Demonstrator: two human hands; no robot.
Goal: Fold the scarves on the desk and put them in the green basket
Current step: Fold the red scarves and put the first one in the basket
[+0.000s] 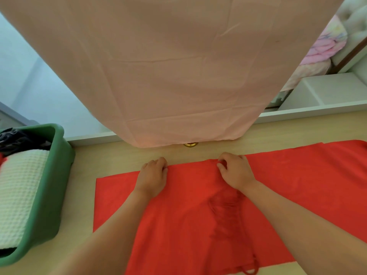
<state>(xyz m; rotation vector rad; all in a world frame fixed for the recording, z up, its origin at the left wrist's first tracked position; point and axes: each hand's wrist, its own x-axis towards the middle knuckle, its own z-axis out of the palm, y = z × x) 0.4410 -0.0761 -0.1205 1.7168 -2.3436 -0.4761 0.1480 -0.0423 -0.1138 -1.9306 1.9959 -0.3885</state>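
My left hand (152, 175) and my right hand (236, 171) were both bare, with broad, smooth backs, rounded knuckles and short fingers. My left forearm (111, 231) and right forearm (297, 221) were uncovered too, from the wrist down to the lower edge of the view. They looked full and smooth and grew wider toward the camera. My nails were too small and blurred to make out.

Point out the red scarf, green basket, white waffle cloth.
red scarf (111, 195), head view, flat left part
green basket (51, 195), head view, outer right wall
white waffle cloth (17, 191), head view, middle of its top
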